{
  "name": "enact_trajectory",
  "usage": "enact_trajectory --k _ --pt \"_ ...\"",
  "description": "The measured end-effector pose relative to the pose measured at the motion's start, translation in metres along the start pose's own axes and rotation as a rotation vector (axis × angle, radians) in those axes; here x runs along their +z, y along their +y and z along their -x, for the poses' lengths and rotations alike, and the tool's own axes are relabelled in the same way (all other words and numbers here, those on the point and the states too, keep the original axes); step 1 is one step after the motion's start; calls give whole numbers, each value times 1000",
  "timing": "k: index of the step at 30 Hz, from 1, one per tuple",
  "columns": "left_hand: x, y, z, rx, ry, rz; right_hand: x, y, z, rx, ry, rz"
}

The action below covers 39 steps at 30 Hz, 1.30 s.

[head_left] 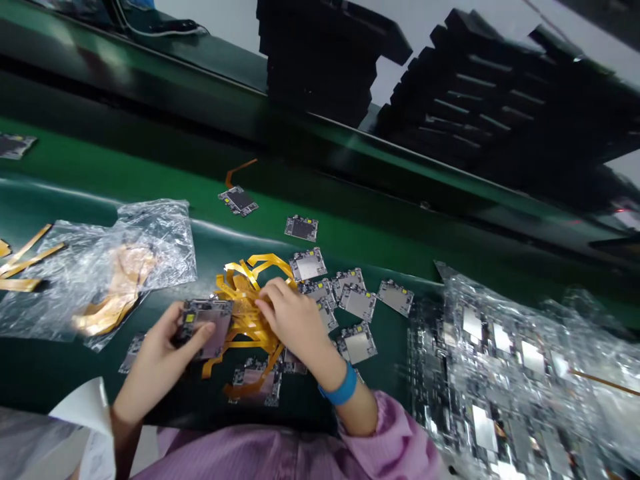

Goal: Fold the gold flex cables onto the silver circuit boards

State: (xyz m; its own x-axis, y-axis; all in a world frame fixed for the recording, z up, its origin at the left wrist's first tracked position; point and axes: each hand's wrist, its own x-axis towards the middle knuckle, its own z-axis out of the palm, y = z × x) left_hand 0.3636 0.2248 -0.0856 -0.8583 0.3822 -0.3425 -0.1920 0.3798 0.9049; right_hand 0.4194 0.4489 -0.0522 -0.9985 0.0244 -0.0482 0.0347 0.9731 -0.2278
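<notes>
My left hand (173, 350) grips a circuit board (213, 323) with a flat silver cover and a yellow square, its thumb lying across the front. A tangled pile of orange flex cables (247, 327) lies just right of that board. My right hand (295, 320), with a blue band at the wrist, reaches into the pile, thumb and fingers pinched on a flex cable there. The fingertips are partly hidden among the cables. Several loose circuit boards (357, 302) lie right of my right hand, and another board (257, 383) sits below the pile, partly under a cable.
Clear plastic bags (155, 233) with orange cables lie at left. Bagged boards (500, 360) cover the right side. Two boards (239, 201) (301, 228) rest on the green strip behind. Stacked black trays (320, 67) stand on the raised shelf (220, 57).
</notes>
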Motion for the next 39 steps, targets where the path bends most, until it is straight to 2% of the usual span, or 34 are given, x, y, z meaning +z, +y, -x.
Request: enact_trajectory --k 3,5,9,12,15,19,22,25,28,31,34,39 --pt "-16 1 -6 -3 93 -26 15 -4 -28 34 -43 32" --pt "-21 4 -9 16 134 -62 26 -8 -38 23 -54 49" --pt "-20 9 -12 42 128 -74 43 -13 -37 4 -50 49" --pt "-16 10 -13 42 98 -57 44 -11 -33 -15 -26 2" --pt "-12 14 -12 12 70 -50 32 -6 -28 55 50 -183" --pt "-2 29 -8 6 21 -49 2 3 -13 206 246 -715" --pt "9 43 -6 34 -60 -2 -25 10 4 241 237 -1051" --pt "19 54 -3 65 -132 2 -50 16 23 219 197 -1210" --pt "25 63 0 109 -152 -32 -69 20 40 233 224 -1158" --pt "29 72 5 146 -189 -75 -80 19 51 207 203 -901" --pt "32 78 7 195 -178 -139 -82 18 58 188 174 -662" --pt "31 74 7 207 -127 -201 -75 23 64 100 115 -515"
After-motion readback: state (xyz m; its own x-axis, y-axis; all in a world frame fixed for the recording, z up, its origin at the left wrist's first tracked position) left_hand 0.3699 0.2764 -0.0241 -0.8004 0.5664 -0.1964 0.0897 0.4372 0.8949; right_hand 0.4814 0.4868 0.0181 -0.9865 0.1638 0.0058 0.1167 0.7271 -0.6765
